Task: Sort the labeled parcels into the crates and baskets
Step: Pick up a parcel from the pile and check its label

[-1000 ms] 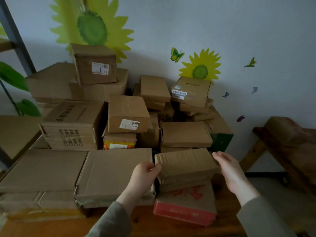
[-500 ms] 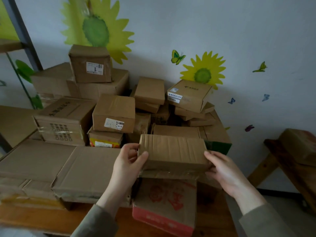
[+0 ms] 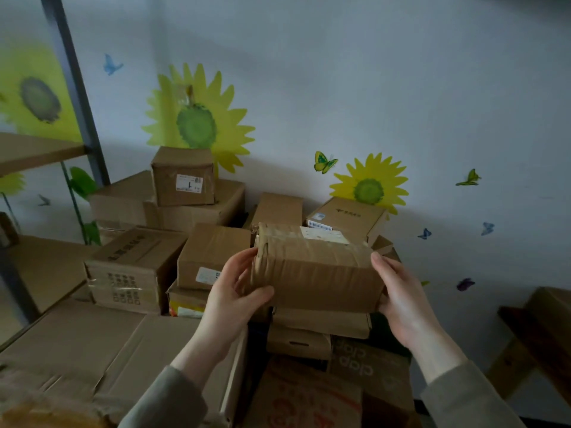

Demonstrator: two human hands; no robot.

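Taped brown parcel [image 3: 315, 273] raised higher off the stack than half a second ago, left hand [image 3: 238, 291] gripping its left end, right hand [image 3: 401, 301] clasping its right end, white label [image 3: 324, 235] on top, held above the piled boxes [image 3: 129, 273]

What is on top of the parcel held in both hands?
A pale label lies on top of the parcel, near its far edge; its print is unreadable. The left hand and right hand cover both ends.
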